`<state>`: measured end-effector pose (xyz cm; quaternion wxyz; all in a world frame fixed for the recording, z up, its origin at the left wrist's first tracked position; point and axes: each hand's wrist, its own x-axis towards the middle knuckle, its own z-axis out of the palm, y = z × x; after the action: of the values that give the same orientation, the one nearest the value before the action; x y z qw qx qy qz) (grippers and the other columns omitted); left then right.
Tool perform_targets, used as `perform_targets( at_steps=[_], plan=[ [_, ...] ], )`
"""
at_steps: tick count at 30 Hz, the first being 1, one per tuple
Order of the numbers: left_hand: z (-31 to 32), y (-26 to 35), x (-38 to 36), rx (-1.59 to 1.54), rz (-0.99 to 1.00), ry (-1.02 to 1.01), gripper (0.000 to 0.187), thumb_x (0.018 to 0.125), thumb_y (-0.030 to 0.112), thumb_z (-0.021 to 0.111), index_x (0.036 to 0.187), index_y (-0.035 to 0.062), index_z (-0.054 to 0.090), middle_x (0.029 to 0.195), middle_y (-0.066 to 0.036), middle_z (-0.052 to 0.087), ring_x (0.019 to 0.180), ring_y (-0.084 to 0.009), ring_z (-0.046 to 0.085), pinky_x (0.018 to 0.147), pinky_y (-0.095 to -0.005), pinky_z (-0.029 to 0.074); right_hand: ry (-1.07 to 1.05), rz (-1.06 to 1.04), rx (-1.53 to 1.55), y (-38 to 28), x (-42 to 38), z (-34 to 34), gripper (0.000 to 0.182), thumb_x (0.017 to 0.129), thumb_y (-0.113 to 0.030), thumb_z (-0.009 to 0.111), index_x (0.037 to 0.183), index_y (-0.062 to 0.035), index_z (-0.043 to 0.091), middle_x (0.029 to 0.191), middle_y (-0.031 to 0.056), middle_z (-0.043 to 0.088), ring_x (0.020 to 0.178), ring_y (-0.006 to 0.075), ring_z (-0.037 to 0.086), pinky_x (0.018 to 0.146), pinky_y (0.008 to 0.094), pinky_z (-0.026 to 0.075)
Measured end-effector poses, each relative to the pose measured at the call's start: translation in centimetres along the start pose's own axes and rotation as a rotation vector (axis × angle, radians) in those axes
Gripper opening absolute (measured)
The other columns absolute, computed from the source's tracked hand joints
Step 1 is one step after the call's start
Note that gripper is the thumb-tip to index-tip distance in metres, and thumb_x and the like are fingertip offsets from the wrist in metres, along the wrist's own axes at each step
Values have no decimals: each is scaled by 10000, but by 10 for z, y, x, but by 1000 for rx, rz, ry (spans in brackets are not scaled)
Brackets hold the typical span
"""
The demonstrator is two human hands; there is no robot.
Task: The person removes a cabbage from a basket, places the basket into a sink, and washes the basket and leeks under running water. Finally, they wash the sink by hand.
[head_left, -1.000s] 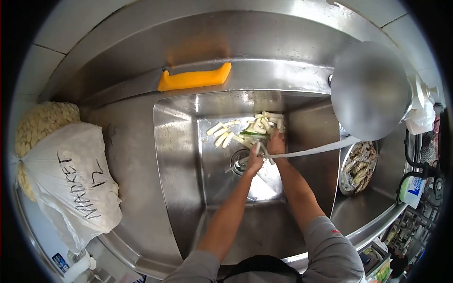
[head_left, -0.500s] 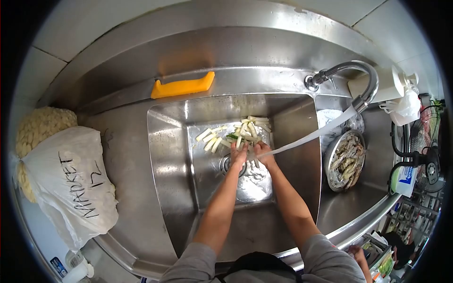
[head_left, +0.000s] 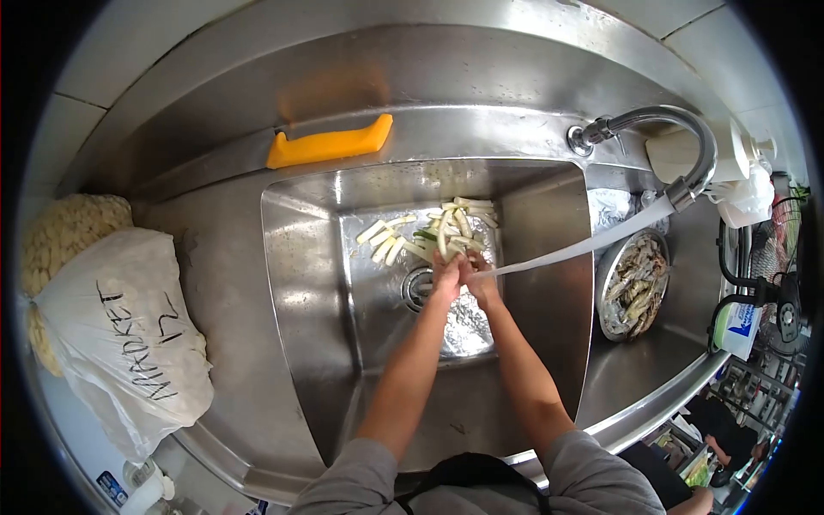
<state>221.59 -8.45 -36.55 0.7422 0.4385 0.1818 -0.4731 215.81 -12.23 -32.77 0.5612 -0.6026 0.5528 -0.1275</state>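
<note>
Drawn together, left hand (head_left: pixel 447 276) and right hand (head_left: pixel 481 276) meet; left grip curled shut on pale, slender stalks (head_left: pixel 443 235), right grip's opening unclear.

Drain (head_left: pixel 415 290) partly hidden behind left hand (head_left: pixel 446 275); co-worker (head_left: pixel 656 474) cut off at bottom edge.

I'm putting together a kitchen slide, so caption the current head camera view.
Two hands hold pale vegetable pieces under running water in a steel sink.
</note>
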Motion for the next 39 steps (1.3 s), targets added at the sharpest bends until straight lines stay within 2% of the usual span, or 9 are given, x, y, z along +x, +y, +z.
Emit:
perform_targets(
  at_steps=[3, 6, 10, 18, 22, 26, 29, 36, 39],
  plan=[
    [11, 14, -15, -61, -103, 107, 454, 804, 105, 583, 1172, 132, 318, 1014, -72, 483, 876, -185, 514, 688, -312, 478, 28, -112, 27, 9, -6, 9, 318, 761, -161, 593, 1040, -18, 538, 862, 139, 596, 751, 189, 581, 644, 289, 471],
    [-21, -7, -5, 193, -71, 258, 457, 804, 95, 548, 1185, 71, 295, 1083, -98, 457, 901, -197, 510, 725, -321, 457, -271, -120, -938, -9, -4, 0, 297, 724, -195, 598, 984, -53, 574, 884, 168, 596, 749, 258, 592, 650, 351, 475],
    [-47, -6, -1, 253, -13, 352, 325, 829, 126, 501, 1127, 121, 372, 936, -62, 506, 767, -170, 531, 620, -308, 472, 274, -739, -1070, 13, 39, -1, 168, 759, -239, 566, 851, -101, 592, 823, 158, 604, 698, 303, 574, 671, 425, 434],
    [-44, -7, -3, 291, 3, 169, 345, 837, 298, 527, 1104, 84, 482, 829, -30, 533, 657, -123, 523, 571, -260, 445, -165, -34, -500, -4, 24, 14, 209, 766, -203, 595, 796, 1, 624, 737, 174, 612, 690, 309, 607, 627, 356, 472],
    [-30, 7, -11, 377, -36, 288, 465, 831, 456, 512, 963, 11, 548, 803, -45, 567, 708, -134, 519, 657, -270, 423, -17, -510, -346, 37, 9, 29, 207, 748, -205, 587, 770, -2, 622, 733, 200, 596, 678, 362, 590, 610, 413, 472],
    [-32, 12, -22, 606, 172, 233, 545, 837, 499, 463, 935, -31, 543, 761, -75, 577, 707, -167, 523, 656, -308, 418, -122, -399, -581, 41, 16, 18, 290, 785, -296, 540, 761, -19, 626, 711, 203, 592, 658, 358, 587, 614, 408, 462],
    [-42, 0, -7, 674, 82, 109, 607, 820, 565, 430, 853, -30, 546, 677, -71, 545, 657, -159, 522, 606, -319, 414, -59, 116, -293, 56, 27, 9, 394, 799, -381, 526, 670, -19, 611, 608, 190, 575, 577, 322, 574, 556, 374, 423],
    [-61, -19, 2, 917, 177, 136, 571, 825, 548, 433, 811, -8, 563, 651, -79, 530, 656, -174, 509, 610, -324, 402, 418, -49, -488, 50, 37, -22, 468, 778, -432, 545, 595, -3, 584, 561, 152, 565, 575, 313, 566, 566, 392, 434],
    [-74, 5, -15, 864, 191, 149, 401, 822, 391, 445, 780, 3, 536, 659, -100, 506, 626, -205, 499, 593, -335, 393, 203, 73, -313, 91, 70, -40, 483, 741, -478, 573, 657, -3, 586, 594, 151, 578, 583, 318, 570, 578, 400, 440]
  ],
)
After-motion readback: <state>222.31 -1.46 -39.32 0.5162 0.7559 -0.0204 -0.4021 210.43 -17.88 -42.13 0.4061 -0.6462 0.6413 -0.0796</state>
